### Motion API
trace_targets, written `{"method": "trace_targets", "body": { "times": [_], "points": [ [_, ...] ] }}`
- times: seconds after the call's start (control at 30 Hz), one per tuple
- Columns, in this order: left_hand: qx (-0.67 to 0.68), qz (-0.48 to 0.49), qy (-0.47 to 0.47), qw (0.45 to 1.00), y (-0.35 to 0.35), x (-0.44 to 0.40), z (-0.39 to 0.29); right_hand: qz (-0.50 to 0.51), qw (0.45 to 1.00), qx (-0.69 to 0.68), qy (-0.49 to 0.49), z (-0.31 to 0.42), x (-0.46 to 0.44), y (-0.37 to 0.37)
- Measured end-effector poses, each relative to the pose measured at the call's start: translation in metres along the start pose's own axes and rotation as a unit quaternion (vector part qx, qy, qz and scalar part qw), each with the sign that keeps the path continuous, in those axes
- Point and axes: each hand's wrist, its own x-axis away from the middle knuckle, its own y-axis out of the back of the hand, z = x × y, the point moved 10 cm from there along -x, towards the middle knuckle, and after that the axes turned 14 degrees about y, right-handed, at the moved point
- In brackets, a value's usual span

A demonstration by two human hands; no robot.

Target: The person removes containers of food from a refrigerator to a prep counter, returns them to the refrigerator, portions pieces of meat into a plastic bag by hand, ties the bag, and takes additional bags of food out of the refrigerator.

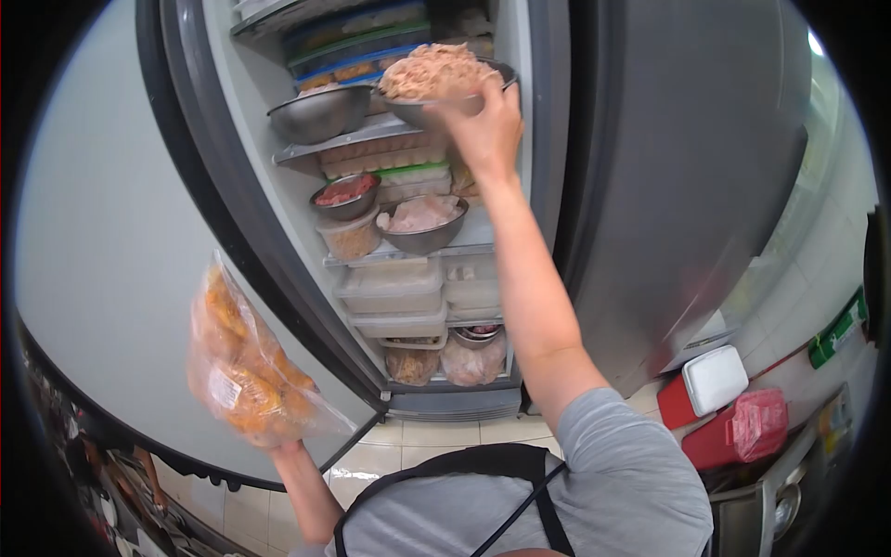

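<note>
My left hand [290, 452] holds up a clear plastic bag [246, 376] from below, its fingers mostly hidden behind it. Orange-coloured food pieces fill the bag, and a white label shows on its front. Reaching into the open fridge, my right hand [483, 125] grips the near right rim of a metal bowl [408, 111] on an upper shelf. The bowl is heaped with pale shredded meat [434, 72]. Beside it on the left, another metal bowl [320, 113] sits partly over the shelf edge.
Lower shelves hold a bowl of red meat [345, 192], a bowl of pale meat [420, 223], plastic tubs [390, 288] and bagged food [473, 362]. The fridge door [102, 232] stands open at left. Red bins [738, 432] are on the floor at right.
</note>
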Motion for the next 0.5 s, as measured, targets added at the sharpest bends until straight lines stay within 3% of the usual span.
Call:
{"method": "trace_targets", "body": {
  "times": [0.1,0.2,0.4,0.5],
  "points": [
    [-0.006,0.011,0.016,1.0,-0.011,-0.004,0.006,-0.05,0.998,-0.021,0.023,0.01,0.008,0.008],
    [0.021,-0.054,0.036,0.998,-0.019,-0.007,0.015,-0.027,0.998,-0.051,-0.005,0.006,0.009,-0.006],
    [0.045,-0.001,0.034,0.998,-0.031,-0.008,0.015,0.01,0.998,-0.057,-0.032,0.014,-0.005,-0.013],
    [-0.008,0.014,0.035,0.999,-0.043,-0.006,0.019,-0.06,0.997,0.046,-0.026,0.007,-0.013,-0.015]
  ]
}}
